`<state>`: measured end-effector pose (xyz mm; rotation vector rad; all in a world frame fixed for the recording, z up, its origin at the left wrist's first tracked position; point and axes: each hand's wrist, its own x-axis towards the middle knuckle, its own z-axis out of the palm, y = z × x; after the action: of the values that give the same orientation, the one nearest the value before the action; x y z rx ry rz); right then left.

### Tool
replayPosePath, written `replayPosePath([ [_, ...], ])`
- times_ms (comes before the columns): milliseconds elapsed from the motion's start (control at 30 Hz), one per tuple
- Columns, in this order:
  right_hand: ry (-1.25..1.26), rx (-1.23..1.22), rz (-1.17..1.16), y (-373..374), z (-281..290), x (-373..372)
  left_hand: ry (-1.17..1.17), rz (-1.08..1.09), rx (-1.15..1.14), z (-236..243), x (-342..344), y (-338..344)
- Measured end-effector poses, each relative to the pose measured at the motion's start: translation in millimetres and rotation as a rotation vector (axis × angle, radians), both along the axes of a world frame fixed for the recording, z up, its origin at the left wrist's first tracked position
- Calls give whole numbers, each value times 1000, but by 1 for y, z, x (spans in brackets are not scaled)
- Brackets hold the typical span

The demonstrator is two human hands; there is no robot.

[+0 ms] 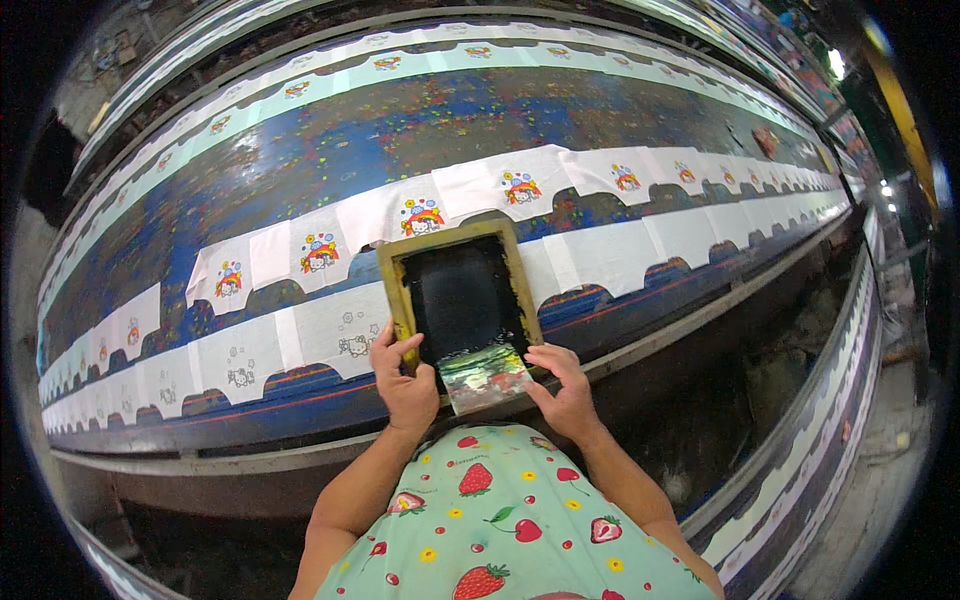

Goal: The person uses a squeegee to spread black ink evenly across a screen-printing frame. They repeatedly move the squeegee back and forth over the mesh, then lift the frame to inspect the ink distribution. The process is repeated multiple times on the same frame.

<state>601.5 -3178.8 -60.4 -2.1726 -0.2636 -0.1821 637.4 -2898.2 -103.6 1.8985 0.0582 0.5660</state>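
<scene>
A screen printing frame [391,272] with a yellowish, ink-stained border and dark mesh lies tilted over the near row of white fabric pieces. My left hand [405,385] is closed on its lower left side, thumb turned inward. Across the frame's near end rests a flat, shiny squeegee plate [484,378] smeared with ink. My right hand [562,390] pinches the plate's right edge, beside the frame's lower right corner. Black outline prints show on a fabric piece [240,380] left of the frame. The fabric under the frame is hidden.
The long dark table [400,130] is speckled with coloured ink. Beyond the frame runs a row of white pieces with coloured prints [320,252]; a pale green printed row [390,68] lies farther back. The table's near rail [700,310] runs before me. Another fabric-covered table [800,480] stands lower right.
</scene>
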Motion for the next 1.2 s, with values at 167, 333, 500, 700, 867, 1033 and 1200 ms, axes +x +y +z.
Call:
replayPosePath([
  [167,-25,-8,55,-61,-1,16,15,37,-36,-10,10,-59],
  [333,-16,-8,94,-85,-1,24,46,32,-129,-13,15,-79],
  [500,-219,-200,205,-78,6,29,72,19,-134,-12,17,-85],
  [700,-249,-497,479,-49,26,47,107,20,-55,-10,16,-83],
  [867,-148,-560,618,-44,54,76,140,24,-117,-11,18,-81],
  [1033,23,-620,823,-47,78,142,237,-37,-271,-6,25,-65],
  [1200,43,-581,758,-23,75,209,526,-69,-167,17,30,-48],
])
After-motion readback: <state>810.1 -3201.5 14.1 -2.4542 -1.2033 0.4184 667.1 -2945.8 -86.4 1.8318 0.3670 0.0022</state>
